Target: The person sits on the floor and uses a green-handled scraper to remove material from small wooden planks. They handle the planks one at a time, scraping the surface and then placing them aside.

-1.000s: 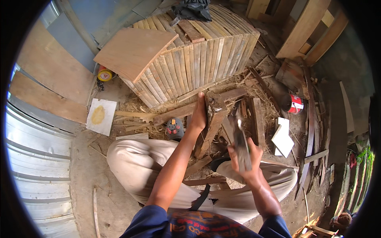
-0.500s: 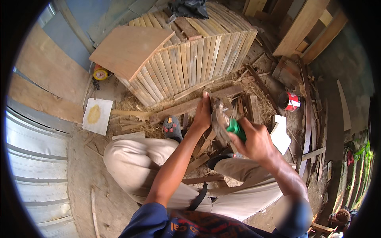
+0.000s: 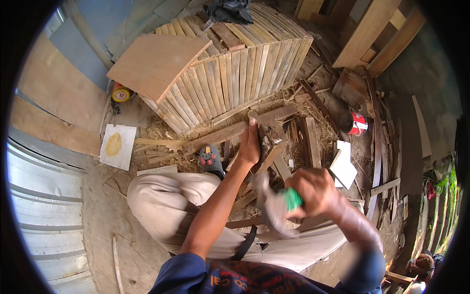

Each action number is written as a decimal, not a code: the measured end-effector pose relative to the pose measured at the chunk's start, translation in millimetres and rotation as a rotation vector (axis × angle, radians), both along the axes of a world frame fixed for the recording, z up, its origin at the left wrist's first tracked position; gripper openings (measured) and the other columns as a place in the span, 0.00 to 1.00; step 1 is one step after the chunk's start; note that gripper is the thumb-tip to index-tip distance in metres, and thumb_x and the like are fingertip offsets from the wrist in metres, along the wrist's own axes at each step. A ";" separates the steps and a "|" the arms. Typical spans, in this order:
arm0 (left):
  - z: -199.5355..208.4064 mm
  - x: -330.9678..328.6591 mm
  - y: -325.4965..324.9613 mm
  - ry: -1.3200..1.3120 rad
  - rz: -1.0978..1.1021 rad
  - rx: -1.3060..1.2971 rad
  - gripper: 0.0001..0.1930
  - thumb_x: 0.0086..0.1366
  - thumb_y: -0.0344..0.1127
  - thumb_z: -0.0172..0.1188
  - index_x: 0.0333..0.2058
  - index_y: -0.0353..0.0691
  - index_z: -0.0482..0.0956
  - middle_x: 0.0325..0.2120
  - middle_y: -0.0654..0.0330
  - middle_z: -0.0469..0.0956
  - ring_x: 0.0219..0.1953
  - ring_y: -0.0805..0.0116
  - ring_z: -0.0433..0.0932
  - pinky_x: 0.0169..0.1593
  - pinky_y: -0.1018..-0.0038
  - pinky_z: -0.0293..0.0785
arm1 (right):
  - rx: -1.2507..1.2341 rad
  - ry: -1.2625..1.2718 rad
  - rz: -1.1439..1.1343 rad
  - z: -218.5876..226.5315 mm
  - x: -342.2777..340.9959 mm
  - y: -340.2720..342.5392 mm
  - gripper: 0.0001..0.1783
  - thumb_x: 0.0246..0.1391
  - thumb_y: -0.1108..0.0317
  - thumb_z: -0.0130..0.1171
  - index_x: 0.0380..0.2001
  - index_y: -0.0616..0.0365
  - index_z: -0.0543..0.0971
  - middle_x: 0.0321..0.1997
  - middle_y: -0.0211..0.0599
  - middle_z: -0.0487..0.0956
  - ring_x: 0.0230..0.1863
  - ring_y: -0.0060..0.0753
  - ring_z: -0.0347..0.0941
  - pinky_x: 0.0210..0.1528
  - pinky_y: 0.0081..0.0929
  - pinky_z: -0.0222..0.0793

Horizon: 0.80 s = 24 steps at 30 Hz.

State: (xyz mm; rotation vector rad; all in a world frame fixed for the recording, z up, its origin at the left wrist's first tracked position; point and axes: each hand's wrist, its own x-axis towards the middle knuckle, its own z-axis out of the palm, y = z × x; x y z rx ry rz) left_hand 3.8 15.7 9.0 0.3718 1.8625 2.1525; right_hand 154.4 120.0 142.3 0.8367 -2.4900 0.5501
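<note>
Fingers of the left hand (image 3: 250, 147) grip a rough wood piece (image 3: 270, 139) propped upright over scrap boards; the right hand (image 3: 313, 192) clasps a blurred green-handled blade (image 3: 274, 208) just below it.

The wood piece (image 3: 269, 139) is a short, dark, weathered slat with rough, chipped edges. It stands tilted over the scrap pile just in front of the slatted wooden crate (image 3: 235, 73), gripped at its left edge. The blade tool (image 3: 276, 210) has a bright green handle and a broad grey blade, motion-blurred, pointing down and left, below the wood piece and apart from it.
</note>
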 end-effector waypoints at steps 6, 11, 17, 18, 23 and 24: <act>-49.7 -21.4 4.1 0.010 -0.051 0.087 0.41 0.73 0.67 0.30 0.36 0.27 0.75 0.31 0.51 0.77 0.35 0.61 0.70 0.46 0.64 0.66 | -0.310 -0.176 -0.293 -8.9 7.7 1.5 0.31 0.56 0.41 0.63 0.32 0.66 0.75 0.19 0.43 0.75 0.18 0.40 0.78 0.20 0.34 0.76; -85.9 -30.6 13.7 0.365 0.126 -0.124 0.39 0.76 0.63 0.31 0.45 0.26 0.77 0.33 0.47 0.79 0.41 0.59 0.74 0.52 0.64 0.67 | 0.006 -0.270 -0.305 -14.0 9.1 4.8 0.30 0.57 0.42 0.62 0.34 0.66 0.74 0.18 0.42 0.76 0.16 0.43 0.77 0.20 0.34 0.76; -57.5 -22.7 7.1 0.077 -0.026 0.236 0.38 0.76 0.61 0.30 0.45 0.27 0.76 0.34 0.57 0.80 0.37 0.66 0.74 0.48 0.69 0.69 | -0.212 -0.119 -0.179 -20.4 11.2 7.4 0.33 0.58 0.40 0.59 0.36 0.67 0.75 0.23 0.47 0.78 0.21 0.43 0.80 0.22 0.35 0.77; -50.1 -18.1 5.5 0.123 0.000 0.181 0.38 0.76 0.63 0.31 0.41 0.28 0.77 0.32 0.60 0.78 0.35 0.69 0.72 0.45 0.70 0.69 | -0.073 -0.036 -0.062 -20.9 10.7 5.1 0.34 0.56 0.38 0.61 0.34 0.66 0.75 0.23 0.43 0.77 0.20 0.43 0.79 0.22 0.36 0.76; -20.0 -8.8 0.4 0.065 0.025 -0.068 0.36 0.75 0.63 0.31 0.27 0.33 0.72 0.20 0.61 0.68 0.27 0.71 0.62 0.33 0.65 0.60 | -0.457 -0.593 -0.648 -22.0 12.2 -3.3 0.19 0.57 0.59 0.58 0.37 0.69 0.73 0.18 0.54 0.76 0.18 0.52 0.78 0.21 0.38 0.74; -16.2 -6.8 1.9 0.120 0.078 -0.103 0.36 0.75 0.62 0.32 0.26 0.33 0.71 0.19 0.62 0.67 0.26 0.72 0.62 0.32 0.65 0.59 | -0.476 -0.409 -0.634 -20.9 11.2 -0.9 0.18 0.57 0.60 0.57 0.36 0.70 0.73 0.19 0.56 0.76 0.19 0.54 0.78 0.21 0.37 0.73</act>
